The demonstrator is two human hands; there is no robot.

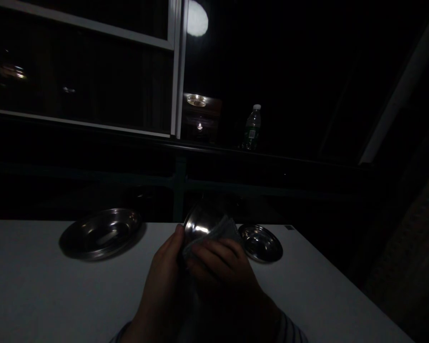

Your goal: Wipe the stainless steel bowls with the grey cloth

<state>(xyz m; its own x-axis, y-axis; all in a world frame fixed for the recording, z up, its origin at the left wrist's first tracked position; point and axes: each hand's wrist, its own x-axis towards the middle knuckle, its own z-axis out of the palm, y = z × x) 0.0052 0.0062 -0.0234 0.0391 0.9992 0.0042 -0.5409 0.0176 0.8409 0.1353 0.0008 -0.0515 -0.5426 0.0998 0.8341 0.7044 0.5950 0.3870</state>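
Observation:
The scene is very dark. My left hand (pixel 164 271) grips a shiny steel bowl (pixel 200 221), tilted on its side above the white table (pixel 39 286), thumb on the rim. My right hand (pixel 221 262) presses a grey cloth (pixel 218 233) against the bowl, fingers curled over it. Both hands meet at the table's near middle.
A large steel plate (pixel 100 233) lies on the table to the left, a smaller steel dish (pixel 260 243) to the right. Behind, a dark ledge holds a plastic water bottle (pixel 252 128). A window frame (pixel 177 71) rises at the back. The table's right edge (pixel 343 276) drops into darkness.

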